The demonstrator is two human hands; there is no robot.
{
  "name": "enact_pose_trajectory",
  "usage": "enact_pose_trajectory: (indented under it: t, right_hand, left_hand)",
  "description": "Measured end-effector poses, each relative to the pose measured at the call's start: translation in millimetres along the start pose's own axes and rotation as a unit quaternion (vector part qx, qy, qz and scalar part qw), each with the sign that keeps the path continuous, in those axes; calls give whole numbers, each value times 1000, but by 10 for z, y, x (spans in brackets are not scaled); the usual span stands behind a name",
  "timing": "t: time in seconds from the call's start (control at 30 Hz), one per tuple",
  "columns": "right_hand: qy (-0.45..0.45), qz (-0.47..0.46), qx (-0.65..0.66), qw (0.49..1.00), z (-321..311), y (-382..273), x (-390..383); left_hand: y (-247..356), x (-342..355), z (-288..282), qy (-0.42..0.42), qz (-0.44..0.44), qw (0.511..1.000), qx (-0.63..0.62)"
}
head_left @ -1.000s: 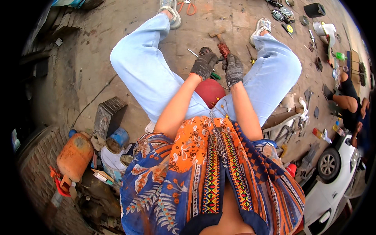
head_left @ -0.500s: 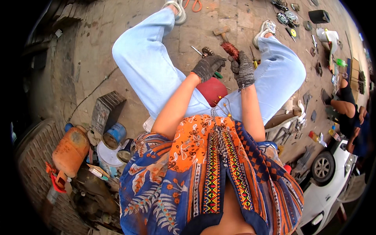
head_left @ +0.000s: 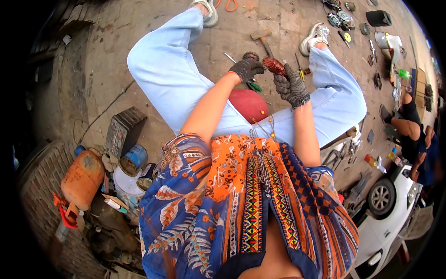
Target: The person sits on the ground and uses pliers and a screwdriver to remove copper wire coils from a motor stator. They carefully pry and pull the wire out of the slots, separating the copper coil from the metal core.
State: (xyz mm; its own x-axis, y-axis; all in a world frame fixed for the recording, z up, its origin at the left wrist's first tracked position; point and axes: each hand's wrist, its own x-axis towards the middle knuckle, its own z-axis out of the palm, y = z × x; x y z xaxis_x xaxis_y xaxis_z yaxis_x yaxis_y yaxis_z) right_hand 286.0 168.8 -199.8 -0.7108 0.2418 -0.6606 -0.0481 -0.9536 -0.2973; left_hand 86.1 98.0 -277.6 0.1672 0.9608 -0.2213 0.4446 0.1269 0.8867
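My left hand, in a dark grey knitted glove, is closed with curled fingers around a dark, ring-shaped metal part that shows beyond the knuckles. Its lower side is hidden by the glove. Just to the right, my right hand, gloved alike, grips a thick bundle of reddish copper wire that points toward the left hand. The bundle's tip is close to the left fingertips; contact cannot be made out. Green-handled pliers lie below the left hand. A hammer rests on the ground beyond both hands.
A red rounded object sits between my legs. A yellow-handled screwdriver lies right of my right hand. Metal parts are scattered far right. At left stand an orange gas cylinder and paint cans. A person sits near a white car.
Both hands have moved slightly farther out from my body. The ring-shaped part has shifted with my left hand, and the copper bundle is now nearer to it.
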Motion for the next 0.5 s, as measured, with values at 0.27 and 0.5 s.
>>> enact_pose_trajectory:
  t: [0.27,0.5]
  right_hand:
    - [219,-41,-767,601,71,303,196]
    - [290,-496,-722,385,-235,179,535]
  left_hand:
    - [115,149,-153,-20,-5,980,198]
    - [565,-137,-241,131,-29,985,-110]
